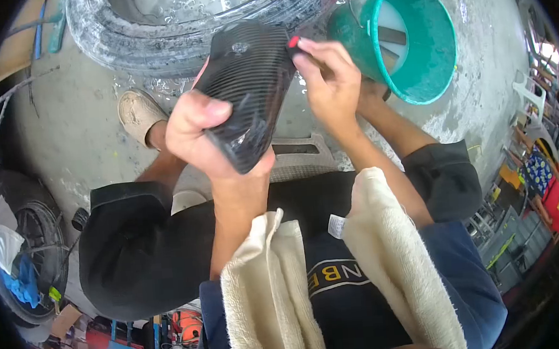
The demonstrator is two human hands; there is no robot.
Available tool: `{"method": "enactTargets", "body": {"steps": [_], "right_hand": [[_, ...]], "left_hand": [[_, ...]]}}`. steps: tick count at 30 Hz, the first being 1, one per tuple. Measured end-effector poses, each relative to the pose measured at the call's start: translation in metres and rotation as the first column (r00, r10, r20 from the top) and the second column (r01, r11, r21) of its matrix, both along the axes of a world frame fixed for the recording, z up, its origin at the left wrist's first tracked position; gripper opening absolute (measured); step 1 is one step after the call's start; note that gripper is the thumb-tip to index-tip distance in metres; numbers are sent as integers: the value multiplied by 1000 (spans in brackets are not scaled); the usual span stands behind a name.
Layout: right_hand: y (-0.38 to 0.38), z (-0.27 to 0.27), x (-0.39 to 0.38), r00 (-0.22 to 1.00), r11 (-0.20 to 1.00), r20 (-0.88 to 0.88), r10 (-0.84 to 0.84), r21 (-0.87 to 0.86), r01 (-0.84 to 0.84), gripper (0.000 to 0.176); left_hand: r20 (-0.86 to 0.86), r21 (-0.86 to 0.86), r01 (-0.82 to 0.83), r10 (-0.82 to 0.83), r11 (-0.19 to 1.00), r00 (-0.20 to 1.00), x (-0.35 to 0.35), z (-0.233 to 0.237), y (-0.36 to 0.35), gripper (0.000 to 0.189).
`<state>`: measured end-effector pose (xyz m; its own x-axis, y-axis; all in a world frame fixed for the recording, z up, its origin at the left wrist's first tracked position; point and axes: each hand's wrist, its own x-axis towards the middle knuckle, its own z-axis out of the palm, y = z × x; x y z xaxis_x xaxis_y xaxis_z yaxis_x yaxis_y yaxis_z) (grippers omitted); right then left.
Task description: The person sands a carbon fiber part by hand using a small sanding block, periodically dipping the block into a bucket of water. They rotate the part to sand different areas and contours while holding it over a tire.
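Observation:
My left hand (201, 125) grips a black ribbed part (247, 79) from its lower left, thumb on top and fingers wrapped beneath. The part looks glossy and wet, with narrow ridges across its face, and it is held tilted in front of me. At its right edge, my right hand (331, 80) is closed in a pinch on a small dark thing with a red end (293, 42); its kind is too small and blurred to tell. Just behind the part lies a wet, greyish tire (147, 44) on the floor.
A green bucket (386, 83) with cloudy water and bars inside stands at the right. Wet concrete floor (75, 124) surrounds my sandalled feet. Another wheel (34, 237) lies left, with a blue cloth (21, 283). A cream towel (402, 263) hangs over my shoulders.

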<state>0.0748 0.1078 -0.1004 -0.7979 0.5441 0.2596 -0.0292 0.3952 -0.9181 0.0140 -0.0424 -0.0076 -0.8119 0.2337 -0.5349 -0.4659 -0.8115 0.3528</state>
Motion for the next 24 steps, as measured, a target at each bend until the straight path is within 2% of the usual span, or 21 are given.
{"method": "enactTargets", "body": {"steps": [1,2,3,4,5,7,8,9,11,12,13,15,17,18,19,20,21,22,23,24], "right_hand": [[4,8,-13,1000,997,1,1,71,-1,18],[11,13,-31,1000,992,16,19,122,-20,19],[15,11,-45,998,985,43,44,167,-51,19],[8,5,-45,991,982,120,58,-188,-35,20],[4,6,-32,991,981,122,54,-191,-30,20],[-1,0,-5,998,999,-32,-51,6,51,18],[-4,-7,12,998,998,-29,-55,-33,54,19],[-1,-7,3,997,998,-42,-57,-33,55,19],[8,-3,-13,995,992,-100,-10,121,22,19],[13,-1,-29,1000,995,-6,-22,93,22,18],[16,-4,-41,997,971,-75,-18,238,35,18],[7,1,-26,998,991,2,-70,117,69,20],[-6,-3,9,995,984,-67,-71,160,81,22],[-13,-5,25,996,993,-27,-82,82,84,21],[-9,-7,13,996,993,-30,-80,83,83,21],[-3,-6,-1,996,989,-77,-49,138,60,20],[3,1,-11,995,980,-102,-23,194,42,20],[3,15,-22,997,998,67,-27,61,23,17],[2,7,-24,1000,999,16,-16,36,15,17],[-4,6,-15,997,994,-16,-73,83,74,19]], "left_hand": [[41,164,28,-35,986,999,2,-4,-2,64],[69,160,45,-57,986,996,1,-7,-6,64],[68,279,113,-137,954,988,-2,-8,-12,64],[59,391,171,-210,904,976,0,-5,-18,63],[62,389,174,-214,905,975,4,-6,-19,63],[63,37,42,-44,998,997,2,-17,-13,66],[-25,196,79,-76,977,997,-1,-16,-12,53],[0,231,83,-85,969,996,0,-15,-10,54],[65,282,100,-123,954,990,-1,-11,-10,56],[78,308,128,-160,943,984,-1,-9,-13,56],[91,342,149,-190,928,977,-1,-7,-16,57],[96,391,162,-216,906,972,-7,-5,-18,59],[117,380,103,-158,919,981,-10,-7,-18,61],[83,308,66,-95,949,992,-10,-8,-14,60],[61,237,28,-44,971,997,-5,-11,-11,59],[77,237,34,-53,971,996,-4,-14,-12,59],[80,285,110,-138,952,987,-2,-13,-14,56],[87,333,174,-214,927,973,1,-13,-18,52],[83,379,230,-281,896,956,1,-10,-24,49],[46,424,291,-341,858,939,-6,-5,-26,45]]}}
